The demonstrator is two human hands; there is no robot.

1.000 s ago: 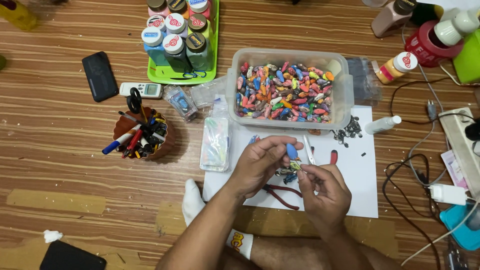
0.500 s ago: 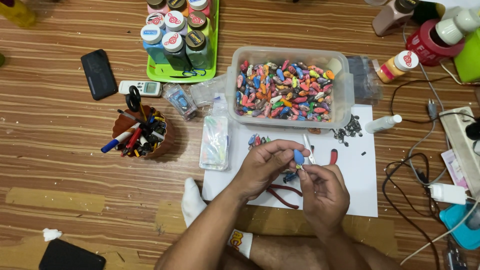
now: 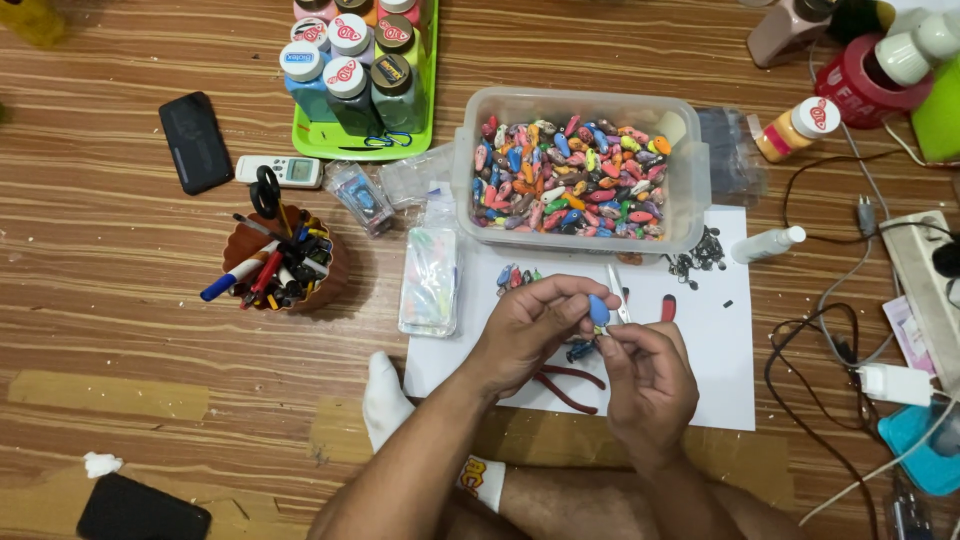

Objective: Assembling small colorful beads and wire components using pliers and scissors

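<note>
Left hand (image 3: 528,330) pinches a blue bead (image 3: 599,310) below the tub (image 3: 690,190); right hand (image 3: 645,375), fingers curled, meets it there.

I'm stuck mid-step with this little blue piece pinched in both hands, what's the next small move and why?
Probably set it down with the small painted pieces on the white sheet: both the left hand and right hand pinch the blue piece, and the red-handled pliers lie unheld beneath.

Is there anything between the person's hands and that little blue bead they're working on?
Nothing visible. The small blue teardrop-shaped bead is already pinched between the fingertips of the left hand and the right hand, above the white paper sheet.
</note>
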